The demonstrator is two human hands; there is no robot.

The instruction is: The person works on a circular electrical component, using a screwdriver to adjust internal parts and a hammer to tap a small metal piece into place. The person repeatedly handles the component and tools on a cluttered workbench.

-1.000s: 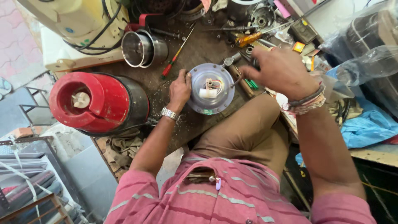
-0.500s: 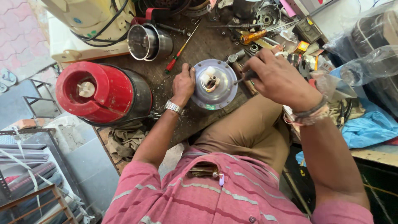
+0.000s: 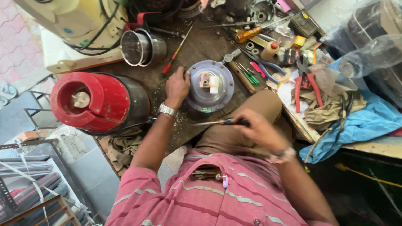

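Your left hand (image 3: 176, 86) grips the rim of the round grey motor plate (image 3: 210, 86) mid-bench beside the red mixer base (image 3: 98, 101), while your right hand (image 3: 260, 130) is closed around a screwdriver (image 3: 220, 122) just below it.

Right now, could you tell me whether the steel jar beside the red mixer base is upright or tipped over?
Tipped over: the steel jar lies on its side, open mouth facing the camera.

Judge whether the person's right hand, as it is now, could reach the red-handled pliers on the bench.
Probably yes. The right hand holds a screwdriver near the lap, and the red-handled pliers lie uncovered on cloth at that side, nothing between. The hand is occupied, though.
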